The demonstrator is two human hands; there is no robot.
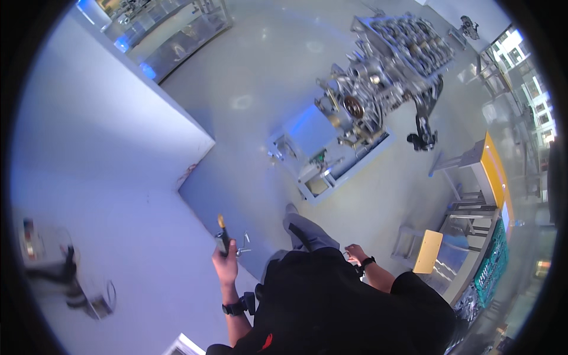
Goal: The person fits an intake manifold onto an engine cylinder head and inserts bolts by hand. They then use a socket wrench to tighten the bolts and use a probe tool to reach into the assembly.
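Observation:
My left hand [225,263] is raised beside the white wall, its fingers wrapped round a dark-handled tool with an orange-yellow tip [222,231]. The tip points upward in the picture, away from me; its exact kind cannot be made out. Just right of that hand shows a silver metal piece with thin arms [244,244]; whether it touches the hand is unclear. My right hand [356,254] is low at my right side, by my hip, with its fingers curled in. What it holds, if anything, is too small to tell.
Ahead to the right stands a large metal engine [378,77] above a grey stand base [349,177]. The wall's corner [213,142] juts out on my left. At right are a stool with a yellow seat [428,251] and a bench carrying a green tool tray [492,269].

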